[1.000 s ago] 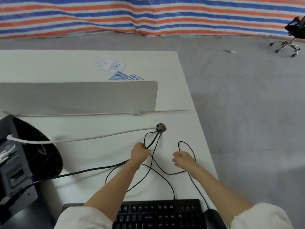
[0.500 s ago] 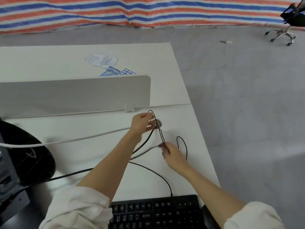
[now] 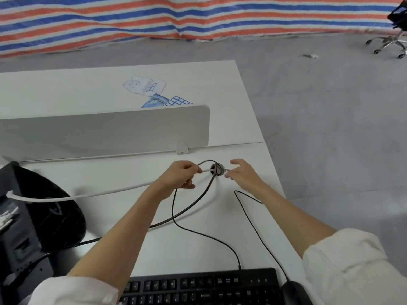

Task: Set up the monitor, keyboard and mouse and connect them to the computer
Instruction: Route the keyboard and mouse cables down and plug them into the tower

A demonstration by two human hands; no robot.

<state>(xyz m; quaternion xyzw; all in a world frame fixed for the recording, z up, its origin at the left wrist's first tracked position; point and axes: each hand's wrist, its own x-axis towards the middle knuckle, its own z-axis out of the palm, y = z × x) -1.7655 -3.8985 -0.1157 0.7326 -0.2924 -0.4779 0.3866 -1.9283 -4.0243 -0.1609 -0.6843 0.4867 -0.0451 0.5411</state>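
While your left hand (image 3: 184, 175) grips a thin black cable (image 3: 176, 213) beside the desk's cable grommet (image 3: 217, 169), your right hand (image 3: 241, 172) hovers just past it, fingers loosely spread and holding nothing.

That cable runs back to the black keyboard (image 3: 204, 287) at the near edge, the mouse (image 3: 294, 292) just beside it; the white cable (image 3: 88, 194) stretches left to the monitor's back (image 3: 33, 216) on the white desk (image 3: 220, 227).

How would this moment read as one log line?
left hand: grips cables | right hand: open beside desk grommet | keyboard, mouse: near edge
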